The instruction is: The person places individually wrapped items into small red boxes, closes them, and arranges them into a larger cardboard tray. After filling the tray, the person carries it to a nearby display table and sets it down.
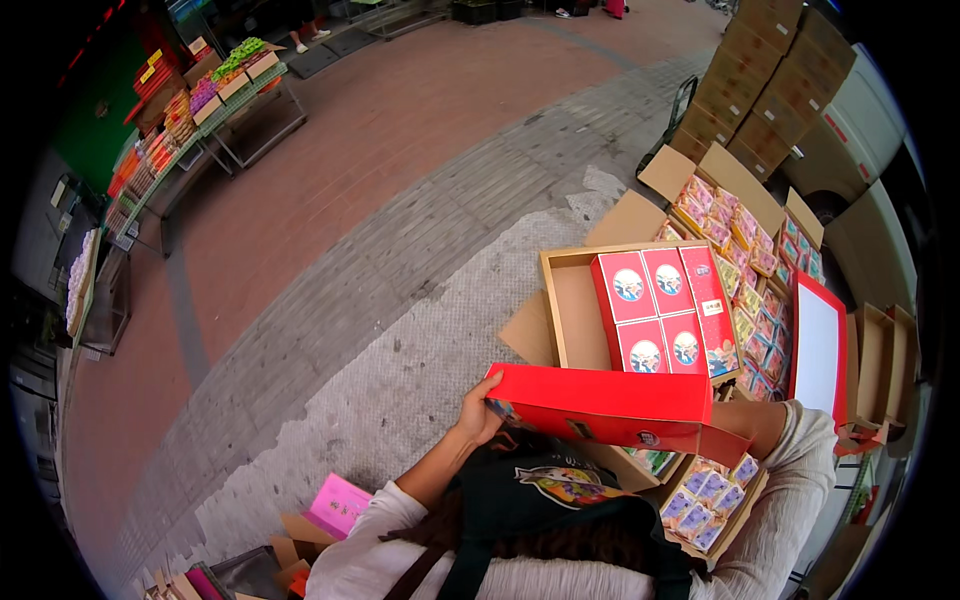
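A long red cardboard box (600, 397) is held level in front of my chest, with a flap (726, 446) standing out at its right end. My left hand (480, 409) grips its left end, thumb on the top edge. The right forearm reaches behind the box; my right hand is hidden there. Just beyond lies a shallow cardboard tray (574, 307) with a gold-coloured rim. Four red square boxes with round pictures, one being this red box (628, 285), sit in it beside a narrow red printed panel (709, 315). The tray's left part shows bare cardboard.
Open cartons of wrapped packets (739, 225) stand beyond the tray, with another carton of purple packets (705, 499) by my right elbow. A red-edged white lid (819, 345) leans at right. Stacked brown cartons (750, 82) stand near a parked van (862, 112). Market tables (202, 135) are across the pavement.
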`<action>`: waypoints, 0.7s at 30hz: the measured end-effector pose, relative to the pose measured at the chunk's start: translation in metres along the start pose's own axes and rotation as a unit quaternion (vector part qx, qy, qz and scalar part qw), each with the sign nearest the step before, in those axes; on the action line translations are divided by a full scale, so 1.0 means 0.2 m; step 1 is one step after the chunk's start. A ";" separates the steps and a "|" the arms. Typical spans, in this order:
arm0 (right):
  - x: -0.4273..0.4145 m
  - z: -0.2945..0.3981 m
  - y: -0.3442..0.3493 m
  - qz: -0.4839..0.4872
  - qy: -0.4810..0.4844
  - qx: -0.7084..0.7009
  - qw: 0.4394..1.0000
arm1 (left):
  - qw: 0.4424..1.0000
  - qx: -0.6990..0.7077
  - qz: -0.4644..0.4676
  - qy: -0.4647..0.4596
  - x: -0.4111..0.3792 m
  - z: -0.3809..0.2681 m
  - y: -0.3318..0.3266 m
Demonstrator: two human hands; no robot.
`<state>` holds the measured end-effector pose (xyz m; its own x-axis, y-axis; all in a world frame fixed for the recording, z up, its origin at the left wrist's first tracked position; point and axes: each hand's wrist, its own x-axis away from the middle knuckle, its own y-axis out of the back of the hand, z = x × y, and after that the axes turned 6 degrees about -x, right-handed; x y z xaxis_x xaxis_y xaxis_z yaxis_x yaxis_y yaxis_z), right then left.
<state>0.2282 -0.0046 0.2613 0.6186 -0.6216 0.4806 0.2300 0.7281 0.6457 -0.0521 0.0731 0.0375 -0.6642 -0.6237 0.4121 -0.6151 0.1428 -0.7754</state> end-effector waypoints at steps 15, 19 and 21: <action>0.12 0.03 -0.12 0.039 -0.079 -0.030 0.996 | 0.997 -0.015 0.071 0.040 0.06 -0.04 -0.03; 0.16 0.02 -0.20 0.026 -0.077 -0.039 0.996 | 0.999 -0.033 0.041 0.010 0.04 0.03 0.01; 0.13 -0.02 -0.27 0.018 -0.058 -0.045 0.997 | 0.999 -0.039 0.030 0.018 0.03 0.07 -0.02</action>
<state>0.2353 -0.0587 0.2367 0.5375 -0.6198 0.5718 0.2788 0.7706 0.5731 -0.0477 0.0579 0.0356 -0.7142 -0.5849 0.3844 -0.6048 0.2393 -0.7596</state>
